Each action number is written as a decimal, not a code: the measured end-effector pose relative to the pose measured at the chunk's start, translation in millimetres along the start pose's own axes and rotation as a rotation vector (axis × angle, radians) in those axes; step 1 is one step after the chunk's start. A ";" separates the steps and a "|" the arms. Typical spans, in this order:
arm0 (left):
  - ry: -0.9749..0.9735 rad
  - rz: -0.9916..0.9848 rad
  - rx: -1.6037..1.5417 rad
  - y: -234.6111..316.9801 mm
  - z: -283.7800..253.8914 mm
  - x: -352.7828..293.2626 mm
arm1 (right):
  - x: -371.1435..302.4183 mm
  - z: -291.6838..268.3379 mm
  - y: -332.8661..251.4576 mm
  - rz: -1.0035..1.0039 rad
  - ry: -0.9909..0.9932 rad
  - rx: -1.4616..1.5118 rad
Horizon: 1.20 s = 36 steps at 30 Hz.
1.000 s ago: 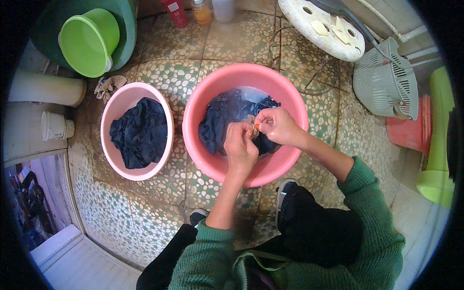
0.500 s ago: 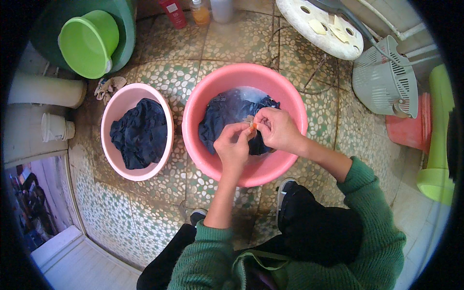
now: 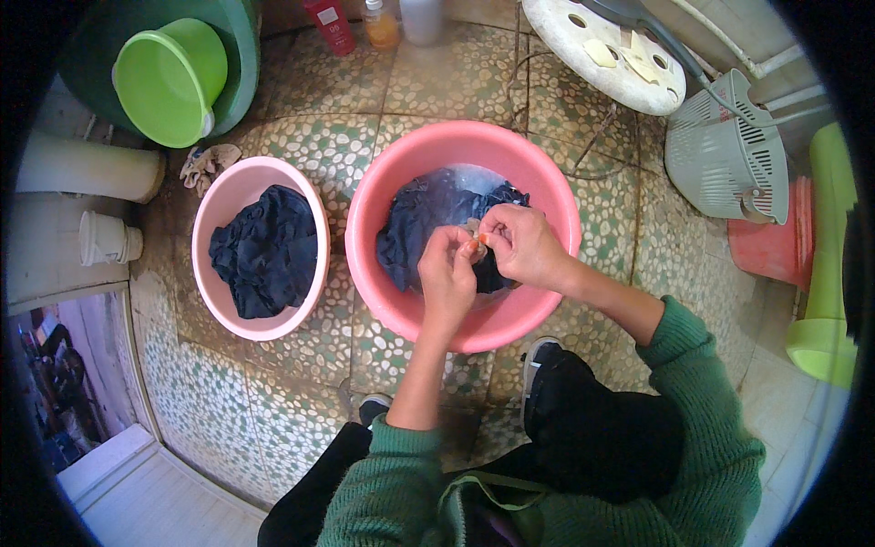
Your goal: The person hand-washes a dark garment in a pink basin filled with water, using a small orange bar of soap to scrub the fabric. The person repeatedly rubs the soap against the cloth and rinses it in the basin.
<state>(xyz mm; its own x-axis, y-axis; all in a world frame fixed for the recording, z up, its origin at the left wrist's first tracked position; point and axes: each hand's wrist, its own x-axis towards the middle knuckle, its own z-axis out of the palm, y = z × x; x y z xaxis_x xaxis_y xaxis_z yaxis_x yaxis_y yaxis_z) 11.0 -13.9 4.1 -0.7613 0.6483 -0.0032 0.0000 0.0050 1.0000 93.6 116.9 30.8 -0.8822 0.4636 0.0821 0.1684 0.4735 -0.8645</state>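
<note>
Both my hands meet over the pink basin (image 3: 365,283), fingertips pinched close together. A small greyish-beige bit (image 3: 472,224) shows between them, too little of it to name. My left hand (image 3: 447,269) is closed at its thumb and fingers, its fingertips beside those of my right. My right hand (image 3: 524,246) pinches from the other side, its back turned up. Below them, dark blue wet clothes (image 3: 401,228) lie in cloudy, sudsy water (image 3: 465,178). My hands hide part of the clothes.
Left of the basin stands a pale pink tub (image 3: 208,283) with dark clothes (image 3: 264,251) in it. A green bucket (image 3: 169,87) sits in a dark green tub (image 3: 241,77). Bottles (image 3: 381,27), a white round stool (image 3: 556,46) and a grey basket (image 3: 729,150) stand around.
My left hand has shifted slightly to the right, its fingers turned more upright. My right hand stays nearly where it was; the clothes look unchanged.
</note>
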 end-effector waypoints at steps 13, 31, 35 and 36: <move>-0.096 -0.040 -0.065 -9.1 -5.0 -1.2 | 1.1 6.7 31.4 0.468 -0.212 0.531; 0.005 -0.139 0.049 -7.3 -5.1 0.3 | -0.5 -0.2 12.9 0.194 -0.074 0.124; 0.028 -0.107 0.049 -0.2 -4.7 1.1 | 2.3 -2.5 5.8 0.024 -0.018 0.052; 0.034 -0.051 0.107 -0.9 -5.6 1.2 | 2.9 -2.7 5.1 0.009 -0.050 0.106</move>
<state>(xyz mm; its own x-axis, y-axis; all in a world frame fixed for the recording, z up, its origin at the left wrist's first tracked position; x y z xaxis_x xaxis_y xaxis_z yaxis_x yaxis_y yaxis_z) 6.4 -17.4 3.1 -0.7838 0.6188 -0.0522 0.0282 0.1195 0.9924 93.0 122.6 27.9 -0.9021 0.4284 0.0511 0.1316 0.3860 -0.9131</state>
